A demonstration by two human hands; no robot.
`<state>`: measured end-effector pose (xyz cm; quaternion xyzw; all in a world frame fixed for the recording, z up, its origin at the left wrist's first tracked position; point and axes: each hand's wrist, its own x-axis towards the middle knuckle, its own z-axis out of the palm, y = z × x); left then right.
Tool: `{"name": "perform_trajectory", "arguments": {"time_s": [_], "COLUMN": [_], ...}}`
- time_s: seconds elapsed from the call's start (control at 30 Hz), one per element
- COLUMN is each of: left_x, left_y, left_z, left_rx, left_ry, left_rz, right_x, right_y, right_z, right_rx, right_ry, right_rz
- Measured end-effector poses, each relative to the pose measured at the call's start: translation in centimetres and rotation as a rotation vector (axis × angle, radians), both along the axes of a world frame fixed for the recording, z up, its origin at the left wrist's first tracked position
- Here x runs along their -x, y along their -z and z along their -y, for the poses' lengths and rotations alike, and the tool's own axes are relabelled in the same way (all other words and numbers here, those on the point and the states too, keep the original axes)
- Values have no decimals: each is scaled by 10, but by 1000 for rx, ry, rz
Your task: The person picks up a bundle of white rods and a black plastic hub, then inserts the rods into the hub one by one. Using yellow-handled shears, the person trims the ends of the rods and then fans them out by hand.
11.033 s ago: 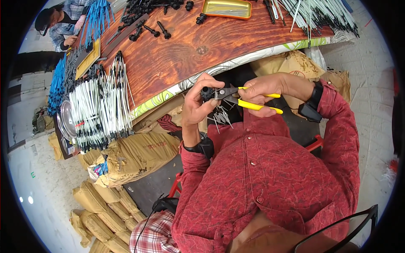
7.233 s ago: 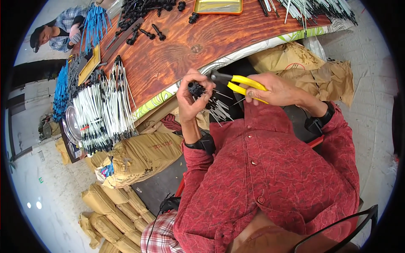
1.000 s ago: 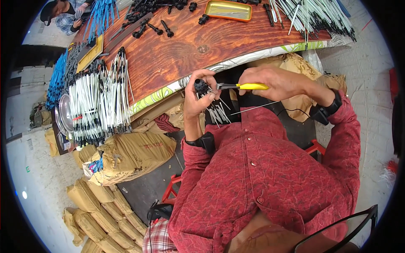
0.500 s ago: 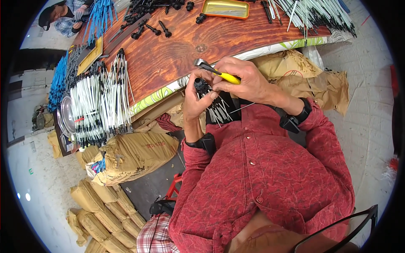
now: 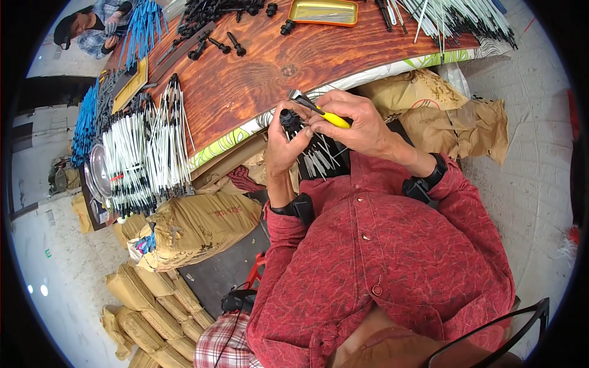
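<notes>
My left hand (image 5: 283, 148) is closed around a black ribbed plastic fitting (image 5: 291, 121), held upright just off the table's near edge. In my right hand (image 5: 362, 124) is a hand tool with a yellow handle (image 5: 335, 119) and a short metal head, its exact kind unclear. Its head points up and left, above the fitting. The right thumb and fingertips meet the left thumb beside the fitting; anything pinched between them is hidden. Below my hands, several thin white rods (image 5: 318, 161) fan out over something dark at my lap.
On the brown wooden table (image 5: 257, 80) lie black fittings (image 5: 236, 44), a yellow-rimmed tray (image 5: 323, 12) of thin pins, and bundles of white rods (image 5: 126, 150) and blue rods (image 5: 84, 126). Brown paper sacks (image 5: 202, 224) stand below. Another person (image 5: 98, 27) works at far left.
The tool's metal head has shifted slightly right and down. My left hand has turned a little with the fitting; both hands keep their hold.
</notes>
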<state>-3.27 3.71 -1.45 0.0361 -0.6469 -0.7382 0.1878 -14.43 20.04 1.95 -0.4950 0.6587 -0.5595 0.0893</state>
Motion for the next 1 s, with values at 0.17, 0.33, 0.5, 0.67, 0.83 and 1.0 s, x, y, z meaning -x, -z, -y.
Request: {"name": "perform_trajectory", "arguments": {"time_s": [0.17, 0.33, 0.5, 0.67, 0.83, 1.0], "left_x": [-4, -3, 4, 5, 5, 7], "left_y": [5, 7, 6, 8, 5, 2], "left_z": [1, -2, 0, -1, -2, -7], "left_rx": [43, -140, -30, -34, 18, 25], "left_ry": [2, 4, 5, -16, -25, -65], "left_rz": [26, 23, -5, 4, 31, 72], "right_x": [6, 20, 27, 26, 26, 29], "right_y": [-3, -7, -11, -14, -15, -20], "right_z": [-5, -21, -31, -34, -35, -34], "right_rx": [-38, -120, -181, -228, -239, -241], "right_ry": [-129, -122, -117, -21, 34, 61], "right_rz": [113, -124, -423, -628, -741, -883]}}
